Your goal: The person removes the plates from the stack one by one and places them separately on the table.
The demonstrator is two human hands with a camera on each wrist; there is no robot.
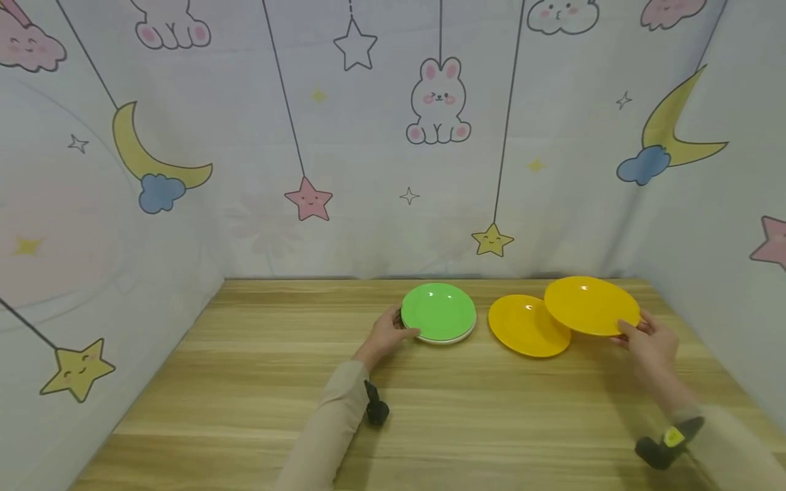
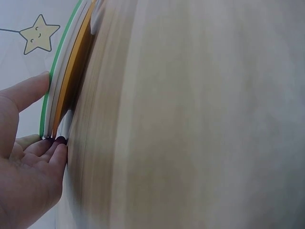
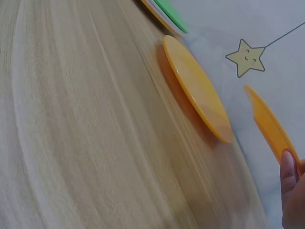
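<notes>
A green plate [image 1: 439,312] tops a small stack; the left wrist view shows white [image 2: 58,71] and an orange plate [image 2: 71,71] beneath it. My left hand [image 1: 388,333] holds the stack's left edge, thumb on the green rim and fingers at the lower edge. To the right, a yellow-orange plate [image 1: 522,327] lies on the table. My right hand [image 1: 653,344] grips another yellow-orange plate [image 1: 589,305] by its right rim, thumb on top. That plate is raised off the table, and its left edge overlaps the lying plate in the head view.
The wood-grain table [image 1: 264,402] ends at a patterned cloth backdrop [image 1: 368,150] with stars, moons and rabbits. Cloth walls also stand at left and right. A small black device [image 1: 376,406] is on the left wrist, another [image 1: 660,450] on the right.
</notes>
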